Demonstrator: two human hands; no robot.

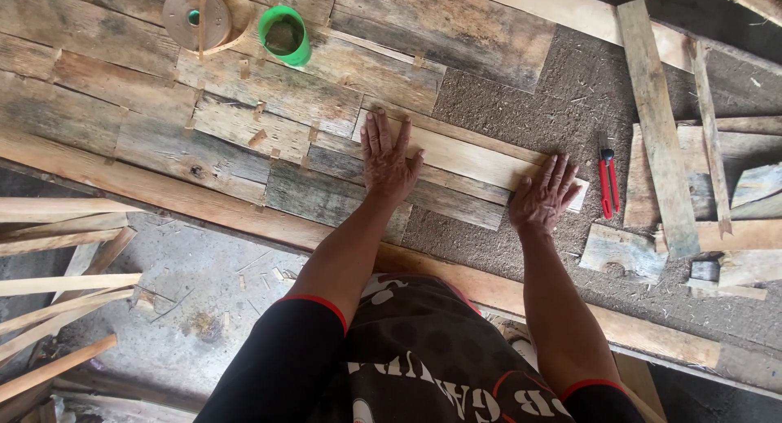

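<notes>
My left hand (388, 156) lies flat, fingers spread, on the left end of a pale wooden plank (468, 156). My right hand (544, 196) presses flat on the same plank's right end. The plank lies among weathered grey boards (244, 89) laid side by side on a brown particle board panel (521, 97). Neither hand grips anything.
A red utility knife (608, 184) lies just right of my right hand. A green cup (284, 34) and a roll of edge banding (198, 17) sit at the far side. Loose planks (658, 113) and offcuts (623, 252) lie at the right, thin wood strips (57, 284) at the left.
</notes>
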